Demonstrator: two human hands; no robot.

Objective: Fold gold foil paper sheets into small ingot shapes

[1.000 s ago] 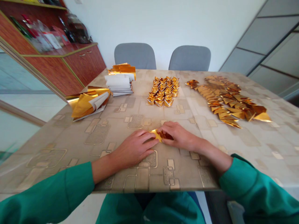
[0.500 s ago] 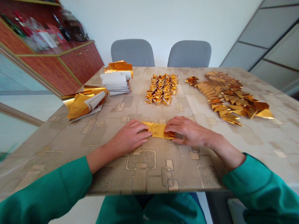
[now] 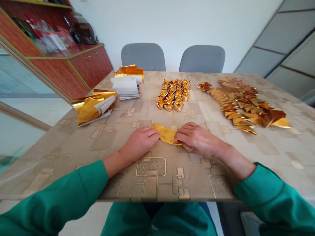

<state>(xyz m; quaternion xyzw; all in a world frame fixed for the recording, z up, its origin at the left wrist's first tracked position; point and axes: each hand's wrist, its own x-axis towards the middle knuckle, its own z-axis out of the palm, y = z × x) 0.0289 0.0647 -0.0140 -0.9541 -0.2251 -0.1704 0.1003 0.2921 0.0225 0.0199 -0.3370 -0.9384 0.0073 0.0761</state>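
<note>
A folded strip of gold foil paper (image 3: 167, 135) lies slantwise between my hands, close above the patterned tablecloth. My left hand (image 3: 144, 139) pinches its left end, fingers closed together. At the other end, my right hand (image 3: 193, 137) has thumb and fingertips closed on the strip, where a corner looks folded; the fingers partly hide it. Beyond my hands stands a block of folded gold ingots (image 3: 173, 93) in rows. To the right spreads a long heap of pointed gold folded pieces (image 3: 236, 101).
A stack of white-backed foil sheets (image 3: 126, 87) sits at the back left, with loose gold sheets (image 3: 92, 106) nearer me. Two grey chairs (image 3: 144, 56) stand behind the table (image 3: 108, 183). A wooden cabinet (image 3: 59, 73) holding bottles is at the left.
My left fingers have curled closed around the strip's left end, and that end has tilted upward. My right hand has stayed nearly in place. The view has shifted slightly.
</note>
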